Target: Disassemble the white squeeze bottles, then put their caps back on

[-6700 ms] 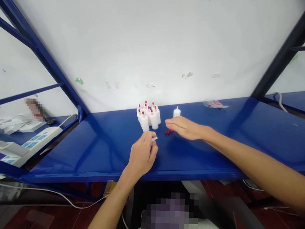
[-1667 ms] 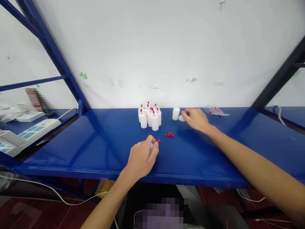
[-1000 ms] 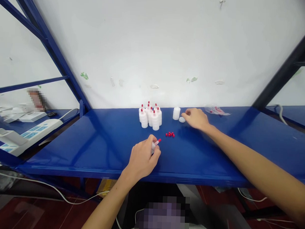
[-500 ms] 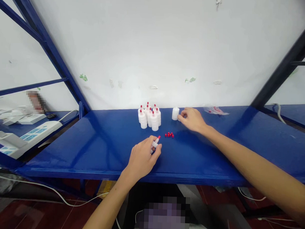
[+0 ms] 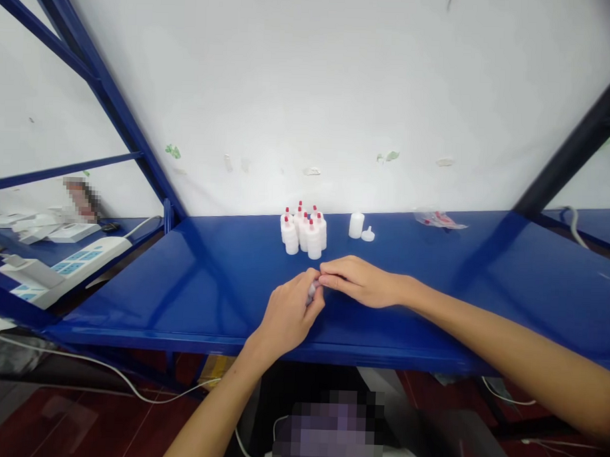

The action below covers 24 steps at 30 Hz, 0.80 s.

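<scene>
Held in my left hand (image 5: 293, 309) is a white squeeze bottle (image 5: 311, 293), mostly hidden by the fingers. My right hand (image 5: 364, 280) meets it and pinches at the nozzle tip, covering the red cap there. Beyond the hands stands a tight group of white squeeze bottles (image 5: 313, 243), each nozzle topped with a red cap (image 5: 311, 223). To the right of the group is an upright white bottle without a nozzle (image 5: 356, 225). Beside it a white nozzle lid (image 5: 368, 235) rests on the table. The loose red caps are hidden behind my right hand.
A clear plastic bag with red pieces (image 5: 441, 220) lies at the back right of the blue table (image 5: 207, 285). On the left are a white power strip (image 5: 88, 261) and white boxes (image 5: 75, 232). Blue frame posts rise at both sides, with a wall behind.
My right hand has left the standing bottle and come left and nearer to the nozzle tip in my left hand. The nozzle lid beside the standing bottle now shows; the loose red caps are covered.
</scene>
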Each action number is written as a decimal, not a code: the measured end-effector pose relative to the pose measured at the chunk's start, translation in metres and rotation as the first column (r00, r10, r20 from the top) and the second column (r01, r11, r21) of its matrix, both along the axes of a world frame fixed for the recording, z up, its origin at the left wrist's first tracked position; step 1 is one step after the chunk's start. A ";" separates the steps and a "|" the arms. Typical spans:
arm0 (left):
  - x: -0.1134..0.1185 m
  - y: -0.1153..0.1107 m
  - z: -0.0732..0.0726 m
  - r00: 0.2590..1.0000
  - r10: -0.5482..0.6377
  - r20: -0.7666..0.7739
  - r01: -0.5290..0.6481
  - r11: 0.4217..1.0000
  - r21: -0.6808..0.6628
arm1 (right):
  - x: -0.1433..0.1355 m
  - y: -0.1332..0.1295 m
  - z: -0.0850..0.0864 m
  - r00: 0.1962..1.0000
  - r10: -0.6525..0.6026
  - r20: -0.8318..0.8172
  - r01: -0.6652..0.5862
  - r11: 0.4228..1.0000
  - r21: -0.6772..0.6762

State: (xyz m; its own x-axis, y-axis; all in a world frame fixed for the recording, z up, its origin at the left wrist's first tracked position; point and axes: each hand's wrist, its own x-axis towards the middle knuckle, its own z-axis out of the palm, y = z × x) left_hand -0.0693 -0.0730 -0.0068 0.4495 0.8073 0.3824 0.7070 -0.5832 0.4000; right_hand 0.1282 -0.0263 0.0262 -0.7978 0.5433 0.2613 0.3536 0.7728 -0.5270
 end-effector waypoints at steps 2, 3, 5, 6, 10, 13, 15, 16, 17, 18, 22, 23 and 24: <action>0.000 0.000 0.001 0.999 0.008 -0.036 -0.006 0.999 0.035 | 0.000 0.001 0.000 0.999 -0.025 -0.046 0.019 0.992 -0.127; 0.001 -0.001 0.001 0.999 0.014 -0.052 -0.012 0.999 0.046 | 0.000 0.002 0.001 0.996 -0.057 -0.071 0.044 0.983 -0.178; 0.002 -0.002 0.003 0.998 0.023 -0.053 -0.021 0.999 0.044 | 0.004 0.007 0.003 0.984 -0.133 -0.114 0.107 0.972 -0.210; 0.002 -0.003 0.004 0.999 0.029 -0.038 -0.028 0.999 0.030 | 0.008 0.010 0.004 0.980 -0.162 -0.115 0.139 0.973 -0.183; 0.003 -0.002 0.004 0.995 0.098 0.025 -0.096 0.993 -0.065 | 0.032 0.032 0.003 0.958 -0.270 0.095 0.261 0.961 0.093; 0.003 -0.001 0.003 0.992 0.123 0.012 -0.122 0.989 -0.086 | 0.048 0.045 -0.002 0.879 -0.369 0.300 0.322 0.926 0.196; 0.004 -0.001 0.003 0.993 0.117 0.002 -0.117 0.990 -0.082 | 0.053 0.049 -0.004 0.825 -0.409 0.389 0.357 0.912 0.201; 0.004 -0.001 0.003 0.994 0.114 0.000 -0.113 0.990 -0.081 | 0.054 0.050 -0.005 0.807 -0.418 0.416 0.370 0.908 0.196; 0.004 -0.001 0.003 0.994 0.109 -0.001 -0.109 0.991 -0.083 | 0.053 0.049 -0.005 0.796 -0.422 0.434 0.378 0.907 0.188; 0.004 -0.001 0.004 0.994 0.106 -0.003 -0.106 0.991 -0.085 | 0.053 0.049 -0.004 0.790 -0.422 0.445 0.383 0.906 0.180; 0.004 -0.002 0.004 0.995 0.098 -0.024 -0.099 0.991 -0.087 | 0.049 0.046 -0.002 0.824 -0.378 0.422 0.359 0.925 0.127; 0.004 -0.003 0.004 0.995 0.097 -0.029 -0.099 0.991 -0.087 | 0.049 0.046 -0.001 0.843 -0.363 0.398 0.346 0.931 0.116; 0.004 -0.002 0.004 0.995 0.096 -0.033 -0.098 0.992 -0.085 | 0.049 0.047 -0.001 0.861 -0.351 0.367 0.334 0.936 0.113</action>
State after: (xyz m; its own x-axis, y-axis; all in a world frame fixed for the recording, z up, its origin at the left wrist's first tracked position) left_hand -0.0651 -0.0755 -0.0025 0.3775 0.8771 0.2971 0.7705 -0.4754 0.4246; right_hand 0.1770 0.0202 0.0251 -0.6059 0.7955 0.0099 0.7644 0.5855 -0.2699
